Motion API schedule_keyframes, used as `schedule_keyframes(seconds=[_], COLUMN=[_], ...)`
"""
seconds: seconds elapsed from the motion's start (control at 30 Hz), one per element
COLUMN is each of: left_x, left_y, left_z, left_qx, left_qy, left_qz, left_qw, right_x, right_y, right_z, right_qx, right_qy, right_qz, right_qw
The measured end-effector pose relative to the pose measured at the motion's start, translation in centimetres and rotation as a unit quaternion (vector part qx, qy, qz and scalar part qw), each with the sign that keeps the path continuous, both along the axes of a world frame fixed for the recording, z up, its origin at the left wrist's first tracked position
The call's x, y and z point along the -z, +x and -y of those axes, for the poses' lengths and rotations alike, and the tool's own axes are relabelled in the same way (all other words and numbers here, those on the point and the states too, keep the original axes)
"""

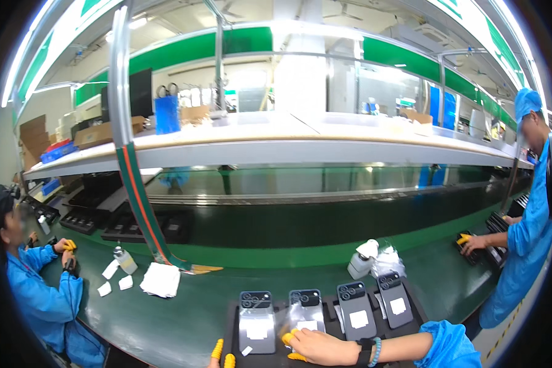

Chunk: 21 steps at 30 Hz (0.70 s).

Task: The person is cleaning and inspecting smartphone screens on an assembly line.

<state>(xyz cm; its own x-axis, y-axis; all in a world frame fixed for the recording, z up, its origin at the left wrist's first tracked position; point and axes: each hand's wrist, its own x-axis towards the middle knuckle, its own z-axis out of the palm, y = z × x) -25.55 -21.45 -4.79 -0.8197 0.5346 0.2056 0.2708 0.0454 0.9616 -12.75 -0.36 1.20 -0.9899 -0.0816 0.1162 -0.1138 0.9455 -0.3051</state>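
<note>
A row of phones lies backs up in a black foam tray, each with a white label. My right hand, yellow covers on its fingertips, reaches over the second phone from the left. Its fingers close at a blurred, see-through film by that phone's left edge. Left of the first phone, two covered fingers of my left hand stick up apart at the lower edge; the rest is cut off. The third phone and fourth phone lie to the right.
Behind the tray stand a white bottle and crumpled clear plastic. White cloths and another bottle are left on the green bench. A post rises there. Co-workers in blue sit left and stand right.
</note>
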Motion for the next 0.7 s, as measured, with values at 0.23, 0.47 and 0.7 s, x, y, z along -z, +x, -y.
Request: schedule_keyframes(seconds=[0.23, 0.47, 0.7], left_x=[1.5, 1.8, 1.6], left_y=[0.2, 0.3, 0.2], left_z=[0.1, -0.1, -0.3], left_qx=[-0.024, -0.041, -0.036], left_qy=[0.034, 0.038, 0.03], left_qz=[-0.016, -0.027, -0.029], left_qw=[0.999, 0.998, 0.998], right_x=[-0.9, -0.6, 0.6], right_y=[0.4, 0.1, 0.7], right_z=[0.7, 0.7, 3.9], right_qx=[-0.016, -0.026, 0.015], right_qy=[-0.04, -0.048, 0.229], right_qz=[-0.058, -0.048, -0.095], right_qw=[0.997, 0.997, 0.969])
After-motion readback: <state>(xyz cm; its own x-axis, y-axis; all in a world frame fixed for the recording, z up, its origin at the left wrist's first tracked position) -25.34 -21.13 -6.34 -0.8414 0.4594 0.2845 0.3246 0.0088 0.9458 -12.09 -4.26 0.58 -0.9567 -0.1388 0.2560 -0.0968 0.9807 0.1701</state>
